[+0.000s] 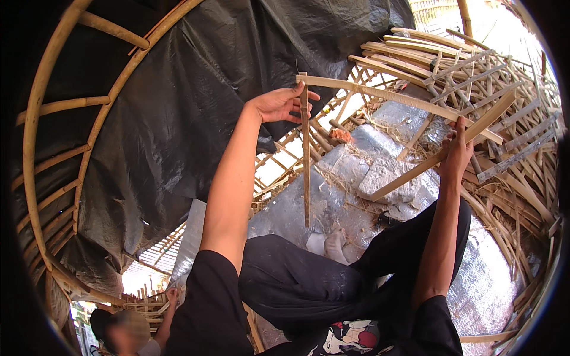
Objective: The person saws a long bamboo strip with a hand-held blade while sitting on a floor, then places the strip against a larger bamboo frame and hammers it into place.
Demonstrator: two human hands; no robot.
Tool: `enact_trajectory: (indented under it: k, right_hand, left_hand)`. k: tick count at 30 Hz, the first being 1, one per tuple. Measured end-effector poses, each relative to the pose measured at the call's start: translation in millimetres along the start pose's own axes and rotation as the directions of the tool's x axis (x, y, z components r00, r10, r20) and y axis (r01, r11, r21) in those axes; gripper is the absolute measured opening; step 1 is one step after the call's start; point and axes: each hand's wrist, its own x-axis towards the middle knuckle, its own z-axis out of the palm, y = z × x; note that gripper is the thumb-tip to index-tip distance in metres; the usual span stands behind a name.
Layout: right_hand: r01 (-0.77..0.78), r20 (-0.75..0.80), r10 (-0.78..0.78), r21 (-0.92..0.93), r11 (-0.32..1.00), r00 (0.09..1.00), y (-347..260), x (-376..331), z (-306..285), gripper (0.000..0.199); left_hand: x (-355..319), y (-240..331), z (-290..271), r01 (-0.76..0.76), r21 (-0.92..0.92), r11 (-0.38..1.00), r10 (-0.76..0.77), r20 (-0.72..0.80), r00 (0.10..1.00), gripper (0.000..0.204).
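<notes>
A long pale wooden slat [389, 95] stretches between my hands in front of me. My left hand [278, 106] grips its left end, thumb on the joint where a thinner upright slat [306, 160] hangs down; the other fingers reach behind that upright. Under the long slat's right part, my right hand [456, 151] is closed round the wood. A second loose slat [490, 118] slants through the right hand, from low in the middle up to the right, crossing the long slat. Part of the right fingers is hidden.
Stacked wooden frames and slats [510, 107] fill the right side. Black plastic sheeting [160, 107] hangs on the left beside a bamboo frame [38, 124]. A grey block [389, 178] lies on the silvery floor sheet [285, 207]. Another person [122, 332] is at lower left.
</notes>
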Motion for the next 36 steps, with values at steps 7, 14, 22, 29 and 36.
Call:
enact_trajectory:
  k: [7,14,22,29,36]
  right_hand:
    - [-0.019,-0.012,0.019,0.005,1.0,1.0,6,-6,8,0.027]
    - [0.036,0.084,-0.035,-0.008,0.999,0.996,-4,1,60,0.026]
    - [0.073,0.19,-0.069,-0.011,0.997,0.979,-48,23,141,0.023]
    - [0.081,0.27,0.0,-0.289,0.954,0.963,-25,56,171,0.036]
    - [0.07,0.56,0.19,-0.409,0.91,0.806,18,180,197,0.036]
  left_hand:
    - [-11,-24,-1,-0.02,-0.085,0.996,0.016,-0.045,0.999,0.05]
    - [-25,-39,-22,-0.084,-0.205,0.975,0.027,-0.263,0.964,0.047]
    - [-62,-36,-22,-0.15,-0.115,0.982,0.098,-0.366,0.925,0.048]
    - [-64,-40,-30,-0.112,-0.068,0.991,0.069,-0.456,0.887,0.047]
    - [-14,-21,-75,-0.276,-0.094,0.956,0.174,-0.575,0.799,0.045]
